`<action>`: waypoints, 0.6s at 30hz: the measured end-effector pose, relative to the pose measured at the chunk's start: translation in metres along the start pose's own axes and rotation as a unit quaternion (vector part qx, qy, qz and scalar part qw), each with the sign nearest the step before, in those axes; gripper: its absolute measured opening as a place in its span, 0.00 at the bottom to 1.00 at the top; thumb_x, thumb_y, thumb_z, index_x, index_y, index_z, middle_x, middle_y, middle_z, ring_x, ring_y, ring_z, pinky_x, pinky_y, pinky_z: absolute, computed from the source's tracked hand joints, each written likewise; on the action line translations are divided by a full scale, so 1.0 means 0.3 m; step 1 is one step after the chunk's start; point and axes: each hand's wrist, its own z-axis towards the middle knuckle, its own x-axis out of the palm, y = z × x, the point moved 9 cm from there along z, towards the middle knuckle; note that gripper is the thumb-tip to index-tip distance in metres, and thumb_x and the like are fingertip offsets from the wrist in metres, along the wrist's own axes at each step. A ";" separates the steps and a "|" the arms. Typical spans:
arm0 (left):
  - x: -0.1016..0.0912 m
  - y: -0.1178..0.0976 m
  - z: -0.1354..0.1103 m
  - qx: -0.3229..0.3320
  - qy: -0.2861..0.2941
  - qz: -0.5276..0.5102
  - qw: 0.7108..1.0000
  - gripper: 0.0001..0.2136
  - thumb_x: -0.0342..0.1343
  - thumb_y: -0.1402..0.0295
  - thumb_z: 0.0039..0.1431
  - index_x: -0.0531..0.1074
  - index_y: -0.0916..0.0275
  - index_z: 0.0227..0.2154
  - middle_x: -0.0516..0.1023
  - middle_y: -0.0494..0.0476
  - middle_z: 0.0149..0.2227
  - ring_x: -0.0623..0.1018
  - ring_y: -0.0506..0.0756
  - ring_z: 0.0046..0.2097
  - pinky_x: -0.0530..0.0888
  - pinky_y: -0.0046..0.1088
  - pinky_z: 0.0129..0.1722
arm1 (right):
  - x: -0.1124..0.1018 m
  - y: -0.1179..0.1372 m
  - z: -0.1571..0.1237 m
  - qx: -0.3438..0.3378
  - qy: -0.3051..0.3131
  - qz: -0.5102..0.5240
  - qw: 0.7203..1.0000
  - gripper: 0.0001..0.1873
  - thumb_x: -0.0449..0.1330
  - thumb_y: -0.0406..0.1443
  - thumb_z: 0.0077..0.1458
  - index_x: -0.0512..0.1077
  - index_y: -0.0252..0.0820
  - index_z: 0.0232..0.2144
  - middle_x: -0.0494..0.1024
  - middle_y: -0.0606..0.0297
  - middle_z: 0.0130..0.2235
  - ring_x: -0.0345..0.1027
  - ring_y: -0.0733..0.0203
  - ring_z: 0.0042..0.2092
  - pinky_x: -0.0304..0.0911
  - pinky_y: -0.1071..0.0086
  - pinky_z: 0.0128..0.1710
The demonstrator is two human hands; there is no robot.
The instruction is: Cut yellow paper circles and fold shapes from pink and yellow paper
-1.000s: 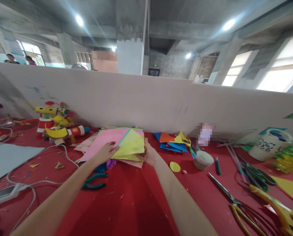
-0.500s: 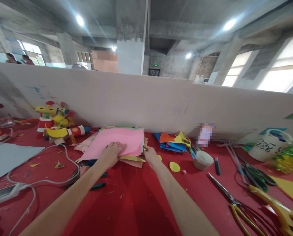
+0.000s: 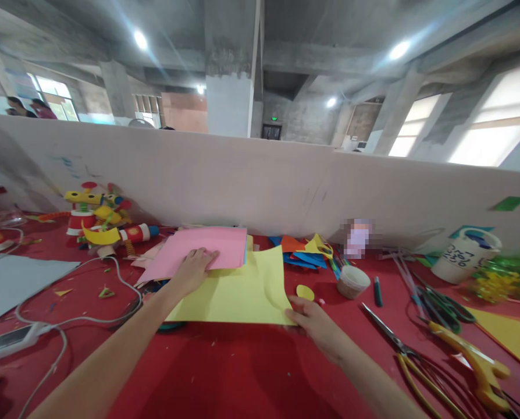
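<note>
My left hand (image 3: 193,269) presses flat on a stack of coloured paper whose top sheet is pink (image 3: 207,247), near the grey partition. My right hand (image 3: 312,320) pinches the near right corner of a yellow sheet (image 3: 242,291) that lies half out from under the stack, spread towards me on the red table (image 3: 242,372). The sheet's far edge is hidden under the pink one.
Paper scraps (image 3: 306,250), a yellow disc (image 3: 304,292), a small cup (image 3: 352,281) and a green marker (image 3: 377,283) lie to the right. Scissors (image 3: 421,361), yellow-handled shears (image 3: 478,364) and a white bucket (image 3: 465,256) are further right. A craft toy (image 3: 98,218), cable (image 3: 68,314) and grey sheet (image 3: 11,285) are left.
The lifted yellow sheets dropped back under the pink one. My right hand has since drawn a yellow sheet out from the stack towards me, while the left hand stayed pressing on top.
</note>
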 end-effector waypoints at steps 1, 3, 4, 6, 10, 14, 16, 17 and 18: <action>0.001 -0.001 -0.002 0.007 0.000 -0.004 1.000 0.26 0.47 0.77 0.51 0.60 0.57 0.55 0.64 0.63 0.54 0.63 0.64 0.54 0.63 0.43 0.49 | -0.012 -0.019 -0.042 0.017 0.009 -0.008 1.000 0.27 0.63 0.44 0.41 0.70 0.39 0.45 0.77 0.58 0.41 0.72 0.53 0.40 0.66 0.61 0.41; 0.002 -0.006 -0.008 0.025 0.001 -0.015 1.000 0.25 0.49 0.74 0.52 0.60 0.57 0.55 0.64 0.62 0.55 0.62 0.62 0.55 0.62 0.42 0.51 | -0.041 -0.058 -0.128 0.041 0.018 -0.012 0.999 0.32 0.62 0.47 0.42 0.67 0.39 0.48 0.77 0.56 0.43 0.72 0.53 0.41 0.66 0.61 0.41; 0.001 -0.008 -0.013 0.033 0.000 -0.022 0.999 0.25 0.50 0.72 0.52 0.59 0.57 0.55 0.64 0.61 0.55 0.62 0.62 0.56 0.61 0.41 0.53 | -0.057 -0.081 -0.169 0.053 0.019 -0.021 0.998 0.33 0.62 0.48 0.43 0.66 0.39 0.49 0.77 0.55 0.43 0.73 0.53 0.40 0.66 0.62 0.41; -0.003 -0.017 -0.027 0.045 -0.003 -0.034 0.998 0.25 0.51 0.67 0.53 0.58 0.57 0.56 0.63 0.61 0.56 0.60 0.61 0.57 0.60 0.40 0.54 | -0.078 -0.135 -0.244 0.083 0.035 -0.042 0.995 0.33 0.62 0.48 0.43 0.66 0.39 0.50 0.77 0.54 0.41 0.73 0.52 0.40 0.66 0.61 0.40; -0.032 -0.083 -0.074 0.062 -0.014 -0.058 0.996 0.24 0.49 0.62 0.56 0.58 0.60 0.56 0.59 0.64 0.58 0.59 0.60 0.59 0.59 0.38 0.55 | -0.087 -0.197 -0.339 0.089 0.080 -0.042 0.992 0.30 0.62 0.50 0.44 0.70 0.39 0.46 0.79 0.53 0.38 0.74 0.50 0.37 0.66 0.61 0.37; -0.083 -0.215 -0.122 0.084 0.005 -0.183 0.980 0.21 0.47 0.58 0.57 0.66 0.64 0.50 0.69 0.64 0.51 0.67 0.58 0.53 0.62 0.34 0.53 | -0.077 -0.185 -0.350 0.067 0.087 -0.022 0.994 0.25 0.61 0.50 0.45 0.74 0.39 0.41 0.79 0.54 0.38 0.73 0.50 0.39 0.65 0.61 0.40; -0.077 -0.270 -0.140 0.075 0.071 -0.251 0.963 0.25 0.48 0.54 0.55 0.65 0.65 0.50 0.73 0.63 0.48 0.71 0.59 0.49 0.66 0.33 0.49 | -0.070 -0.159 -0.338 0.042 0.084 -0.022 0.995 0.24 0.61 0.50 0.45 0.75 0.38 0.38 0.79 0.55 0.36 0.73 0.51 0.38 0.63 0.60 0.42; -0.073 -0.291 -0.148 0.072 0.104 -0.280 0.952 0.26 0.49 0.53 0.54 0.64 0.65 0.51 0.75 0.62 0.45 0.74 0.59 0.45 0.68 0.32 0.45 | -0.069 -0.148 -0.331 0.032 0.079 -0.028 0.996 0.24 0.61 0.50 0.45 0.76 0.38 0.37 0.79 0.55 0.35 0.73 0.51 0.37 0.63 0.60 0.42; -0.071 -0.303 -0.155 0.065 0.132 -0.302 0.942 0.28 0.50 0.52 0.52 0.64 0.64 0.52 0.76 0.61 0.42 0.75 0.59 0.42 0.69 0.32 0.42 | -0.070 -0.140 -0.324 0.025 0.073 -0.034 0.996 0.24 0.61 0.51 0.45 0.76 0.38 0.36 0.79 0.55 0.34 0.73 0.51 0.37 0.63 0.60 0.42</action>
